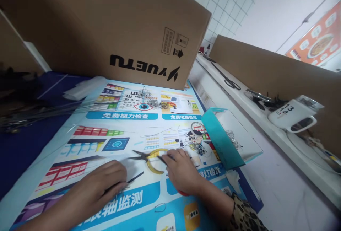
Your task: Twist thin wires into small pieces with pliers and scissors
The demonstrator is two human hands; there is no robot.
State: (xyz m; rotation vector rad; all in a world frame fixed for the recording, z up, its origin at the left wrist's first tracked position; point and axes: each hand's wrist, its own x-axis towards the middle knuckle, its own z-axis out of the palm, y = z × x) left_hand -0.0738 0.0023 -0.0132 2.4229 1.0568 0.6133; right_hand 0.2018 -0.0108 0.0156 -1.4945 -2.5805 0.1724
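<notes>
Pliers [146,157] with yellow handles lie on printed sheet [138,142] over the table [23,167], between the 2 hands; nose points left, handles spread toward the right hand [183,170]; right fingers bent, close at the handle ends, contact hard to make out; dark tip [165,160] shows at those fingers, red bit [183,193] peeks out below the palm; whether both belong to 1 tool, or how firm the grip is, cannot tell; patterned sleeve [246,211] on that forearm.

Left hand [110,177] low over the sheet, fingers curled inward with a narrow gap at most; contents hidden, cannot tell what it holds; thin dark strip [135,177] just beside its fingertips, slanting toward the pliers.

Beyond the pliers, 3 small clumps of fine wiry pieces [152,102] near the foot of cardboard box [130,28], lettering upside down; another wiry tangle [199,148] past the right hand, ring [197,128] just beyond it; teal open box [222,138] farther right, wiry pieces inside; white scrap [234,180] by its near end.

Far left, bundle of thin rods [39,112], blurred; right side, white shelf [255,117] with scissors [232,83] and white mug [290,115] marked 13 and 14.
</notes>
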